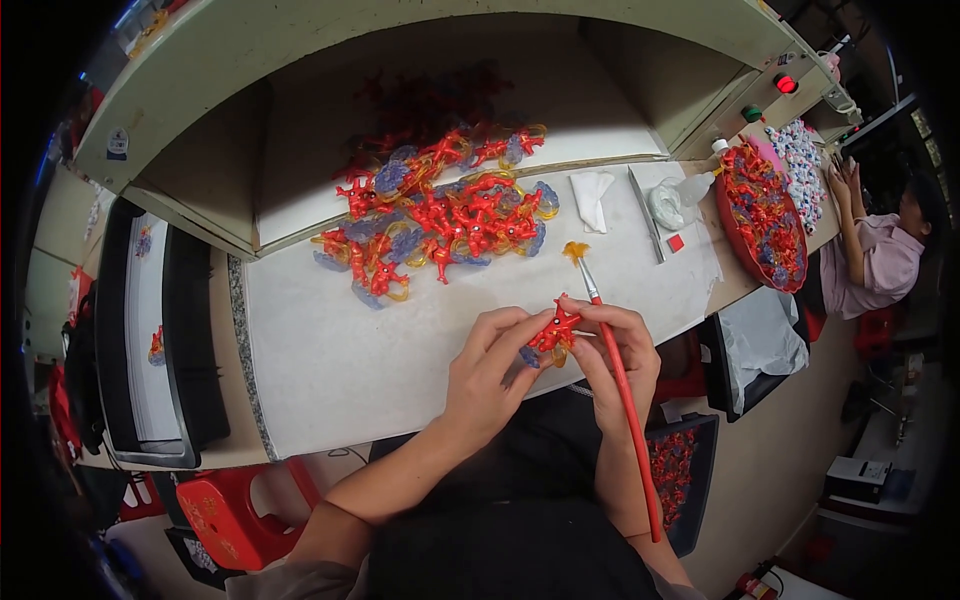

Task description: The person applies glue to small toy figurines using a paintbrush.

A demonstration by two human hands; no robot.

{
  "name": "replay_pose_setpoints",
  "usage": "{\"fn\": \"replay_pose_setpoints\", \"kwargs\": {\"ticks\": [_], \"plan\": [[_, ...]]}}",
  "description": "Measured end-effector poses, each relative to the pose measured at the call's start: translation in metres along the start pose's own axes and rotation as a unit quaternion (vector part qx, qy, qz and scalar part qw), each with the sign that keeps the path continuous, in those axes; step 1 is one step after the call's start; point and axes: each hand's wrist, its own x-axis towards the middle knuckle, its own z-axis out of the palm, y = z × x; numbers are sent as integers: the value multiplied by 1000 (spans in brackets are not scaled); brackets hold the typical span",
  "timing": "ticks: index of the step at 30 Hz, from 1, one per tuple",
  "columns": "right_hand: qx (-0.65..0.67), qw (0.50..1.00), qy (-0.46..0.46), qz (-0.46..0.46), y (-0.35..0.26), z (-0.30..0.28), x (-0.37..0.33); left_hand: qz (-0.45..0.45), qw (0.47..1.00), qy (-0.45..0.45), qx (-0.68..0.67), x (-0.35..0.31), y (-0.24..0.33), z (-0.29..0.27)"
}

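My left hand (487,370) and my right hand (620,355) together pinch a small red toy figure (555,330) with a yellow ring and a bluish part, just above the table's near edge. A long red-handled paintbrush (622,385) also rests in my right hand, its yellow-tipped bristles pointing away from me and its handle running back along my forearm. A heap of the same red, yellow and blue figures (440,215) lies on the white table top (340,350) beyond my hands.
A round red tray (765,215) piled with figures sits at the right, near a small white bottle (700,180), a crumpled white cloth (592,197) and a metal strip (647,215). Another person (880,250) works at the far right. Black trays (150,340) stand left; a red stool (225,520) below.
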Motion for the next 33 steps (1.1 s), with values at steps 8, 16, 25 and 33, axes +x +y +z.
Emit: {"fn": "replay_pose_setpoints", "kwargs": {"ticks": [8,16,25,33], "plan": [[-6,999,41,9,1,4,-13,29,998,6,55,-4,-6,5],[-62,996,56,2,11,-3,-13,-210,915,-45,-340,-3,5,2],[-72,991,101,-44,2,-2,-11,-271,852,-99,-437,-4,-4,-2],[-207,951,54,-223,-10,-13,-19,-239,904,-39,-353,-10,-7,3]]}}
